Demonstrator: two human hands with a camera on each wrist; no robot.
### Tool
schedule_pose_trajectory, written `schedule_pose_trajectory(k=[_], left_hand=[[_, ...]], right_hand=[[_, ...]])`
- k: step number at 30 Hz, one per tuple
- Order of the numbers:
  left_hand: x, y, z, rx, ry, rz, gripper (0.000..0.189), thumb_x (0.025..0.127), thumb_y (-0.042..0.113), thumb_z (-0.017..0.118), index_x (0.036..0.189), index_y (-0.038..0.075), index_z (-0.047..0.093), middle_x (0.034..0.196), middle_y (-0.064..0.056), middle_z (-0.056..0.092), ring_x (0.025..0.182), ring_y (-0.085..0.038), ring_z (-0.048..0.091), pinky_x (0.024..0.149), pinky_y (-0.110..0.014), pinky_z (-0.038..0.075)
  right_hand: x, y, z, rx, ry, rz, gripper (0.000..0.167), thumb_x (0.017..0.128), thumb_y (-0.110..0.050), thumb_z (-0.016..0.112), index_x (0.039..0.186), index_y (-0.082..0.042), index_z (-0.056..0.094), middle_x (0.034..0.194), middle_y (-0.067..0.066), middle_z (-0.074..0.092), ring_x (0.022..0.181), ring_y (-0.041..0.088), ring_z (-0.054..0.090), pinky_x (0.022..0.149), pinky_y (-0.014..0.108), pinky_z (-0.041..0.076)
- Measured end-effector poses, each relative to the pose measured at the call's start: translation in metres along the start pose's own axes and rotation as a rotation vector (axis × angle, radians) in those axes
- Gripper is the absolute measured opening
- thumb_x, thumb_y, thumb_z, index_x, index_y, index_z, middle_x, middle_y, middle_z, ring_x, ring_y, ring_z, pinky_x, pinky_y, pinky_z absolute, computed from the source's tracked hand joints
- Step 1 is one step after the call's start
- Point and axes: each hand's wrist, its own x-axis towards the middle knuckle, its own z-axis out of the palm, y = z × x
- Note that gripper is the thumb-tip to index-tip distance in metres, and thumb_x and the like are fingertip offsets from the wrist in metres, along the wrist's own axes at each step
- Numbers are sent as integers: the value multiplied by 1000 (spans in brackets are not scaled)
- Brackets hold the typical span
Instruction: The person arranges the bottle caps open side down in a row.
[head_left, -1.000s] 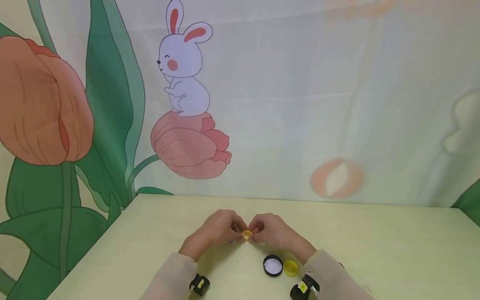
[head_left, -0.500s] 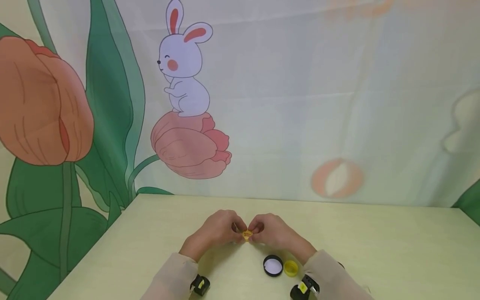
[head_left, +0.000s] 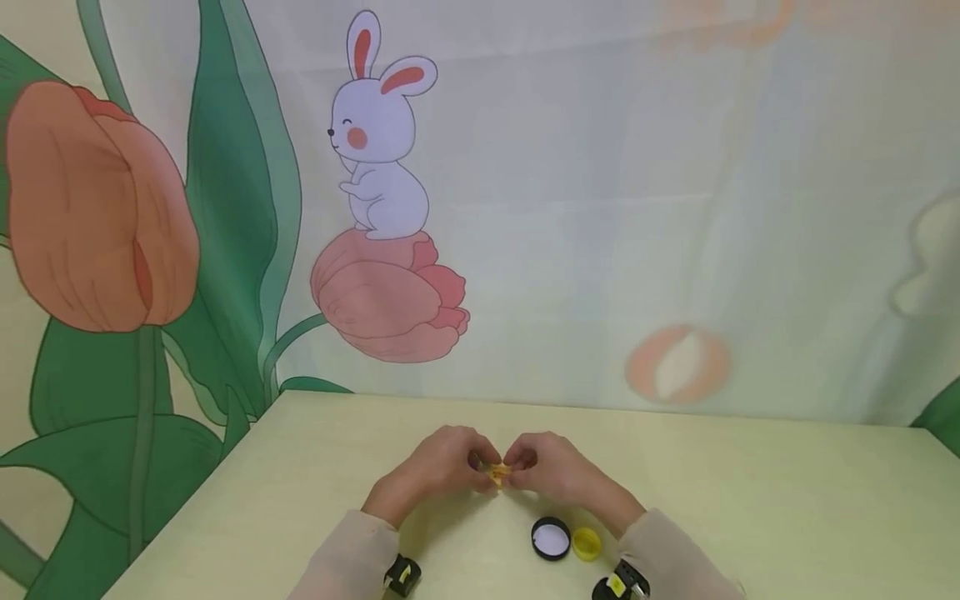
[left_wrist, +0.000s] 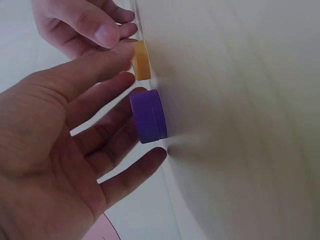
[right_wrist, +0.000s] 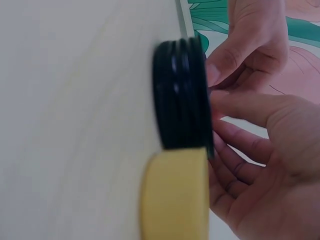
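An orange bottle cap (head_left: 498, 475) is between the fingertips of my two hands, low over the table. On its left side the thumb and index finger of my left hand (head_left: 448, 462) pinch it. My right hand (head_left: 552, 467) pinches its right edge. In the left wrist view, the ridged side of the orange cap (left_wrist: 141, 61) shows beside the left thumb. A purple ridged cap (left_wrist: 149, 116) sits on the table near the other left fingers, which are spread around it. The head view hides most of this purple cap under the left hand.
A black round lid (head_left: 551, 539) with a white inside lies nearer to me, below the right hand. Touching or almost touching it is a yellow cap (head_left: 587, 544). The pale table (head_left: 750, 500) ends at a printed cloth backdrop (head_left: 562, 208).
The head view has shifted slightly, so everything appears a little lower and to the right. The orange cap has turned between the fingertips. The black lid and yellow cap stay put.
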Motion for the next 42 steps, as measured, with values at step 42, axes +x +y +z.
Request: schedule_pose_trajectory(k=[42], left_hand=[[-29, 52, 9, -185, -63, 67, 30, 81, 12, 94, 109, 11, 82, 102, 6, 77, 94, -8, 71, 83, -23, 54]], right_hand=[[-66, 5, -33, -25, -175, -70, 34, 89, -26, 88, 115, -10, 71, 104, -5, 71, 97, 19, 65, 87, 35, 55]])
